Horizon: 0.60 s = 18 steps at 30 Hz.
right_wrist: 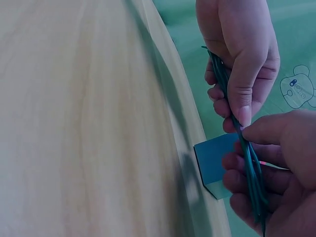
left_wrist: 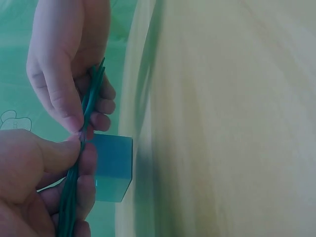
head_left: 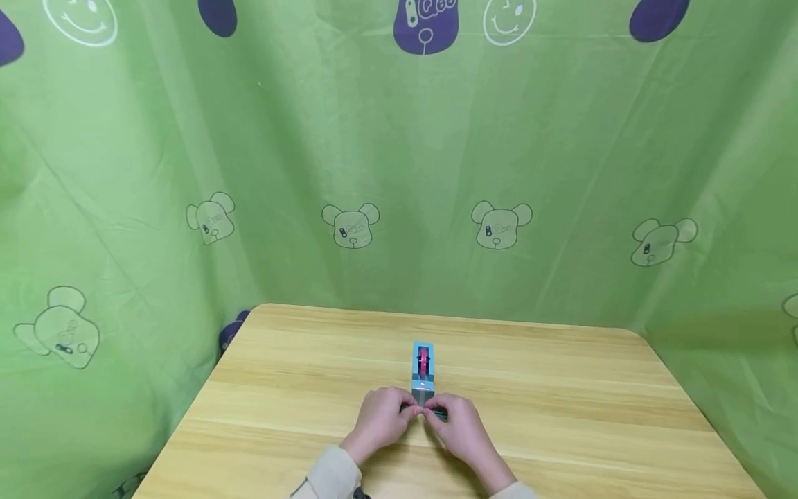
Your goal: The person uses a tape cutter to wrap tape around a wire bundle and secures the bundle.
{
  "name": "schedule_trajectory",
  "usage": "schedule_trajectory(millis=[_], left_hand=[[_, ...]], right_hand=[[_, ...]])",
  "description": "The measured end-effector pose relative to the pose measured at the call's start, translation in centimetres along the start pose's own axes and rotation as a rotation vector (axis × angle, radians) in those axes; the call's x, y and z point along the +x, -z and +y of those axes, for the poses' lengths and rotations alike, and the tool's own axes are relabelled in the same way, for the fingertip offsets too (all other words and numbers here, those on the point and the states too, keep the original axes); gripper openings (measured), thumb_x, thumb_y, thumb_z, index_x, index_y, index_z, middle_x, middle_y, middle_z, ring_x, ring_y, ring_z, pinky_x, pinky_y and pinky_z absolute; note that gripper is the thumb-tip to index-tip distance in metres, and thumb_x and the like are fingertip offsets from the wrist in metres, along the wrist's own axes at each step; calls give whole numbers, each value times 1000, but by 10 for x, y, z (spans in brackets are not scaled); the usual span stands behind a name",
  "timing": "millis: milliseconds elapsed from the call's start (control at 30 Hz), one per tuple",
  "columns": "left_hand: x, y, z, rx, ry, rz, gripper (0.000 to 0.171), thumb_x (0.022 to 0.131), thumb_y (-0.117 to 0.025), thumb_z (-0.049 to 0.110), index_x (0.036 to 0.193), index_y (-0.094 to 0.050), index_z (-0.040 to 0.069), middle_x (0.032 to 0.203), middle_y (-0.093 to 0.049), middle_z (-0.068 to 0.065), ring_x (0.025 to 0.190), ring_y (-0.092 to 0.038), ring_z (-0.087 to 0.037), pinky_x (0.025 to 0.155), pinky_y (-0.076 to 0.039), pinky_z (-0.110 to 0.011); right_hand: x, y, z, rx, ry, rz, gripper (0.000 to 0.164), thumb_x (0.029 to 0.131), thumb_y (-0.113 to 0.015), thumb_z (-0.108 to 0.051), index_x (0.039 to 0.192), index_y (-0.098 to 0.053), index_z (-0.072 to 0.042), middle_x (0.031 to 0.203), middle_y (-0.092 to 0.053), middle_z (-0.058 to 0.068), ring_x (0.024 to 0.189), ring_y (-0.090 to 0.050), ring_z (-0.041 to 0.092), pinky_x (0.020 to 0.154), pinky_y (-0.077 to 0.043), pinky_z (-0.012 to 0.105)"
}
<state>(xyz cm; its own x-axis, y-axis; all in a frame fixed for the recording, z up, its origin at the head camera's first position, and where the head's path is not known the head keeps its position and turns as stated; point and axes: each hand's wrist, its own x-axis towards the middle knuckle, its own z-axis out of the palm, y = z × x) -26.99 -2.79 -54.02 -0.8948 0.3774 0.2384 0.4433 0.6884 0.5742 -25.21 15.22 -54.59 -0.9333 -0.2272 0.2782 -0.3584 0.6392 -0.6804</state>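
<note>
Our left hand [head_left: 382,417] and right hand [head_left: 460,425] both pinch the green bundle [right_wrist: 253,174], its length roughly parallel to the surface's [head_left: 548,388] far edge, the dispenser [head_left: 423,383] just beyond, edgeward.

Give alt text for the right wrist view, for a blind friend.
A left hand and right hand grip a bundle of green strands. Behind them, a part-hidden blue tape dispenser stands on a wooden table before a green curtain.
</note>
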Motion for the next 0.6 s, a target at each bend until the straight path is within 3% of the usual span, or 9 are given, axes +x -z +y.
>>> schedule_trajectory(millis=[167,600], left_hand=[[0,-2,-2,13,-6,19,8,89,-74,29,83,-76,24,76,-66,19,64,-51,2,71,-45,-32],[2,-1,-1,12,17,1,5,89,-73,29,86,-76,27,84,-68,20,72,-54,1,85,-45,-49]], right_hand=[[1,0,1,-17,-5,-14,4,88,-74,-15,90,-75,-12,87,-72,-8,82,-67,11,76,-55,31],[1,-7,1,-29,-28,68,11,83,-78,-8,86,-73,-17,84,-67,-11,80,-63,8,75,-54,29]])
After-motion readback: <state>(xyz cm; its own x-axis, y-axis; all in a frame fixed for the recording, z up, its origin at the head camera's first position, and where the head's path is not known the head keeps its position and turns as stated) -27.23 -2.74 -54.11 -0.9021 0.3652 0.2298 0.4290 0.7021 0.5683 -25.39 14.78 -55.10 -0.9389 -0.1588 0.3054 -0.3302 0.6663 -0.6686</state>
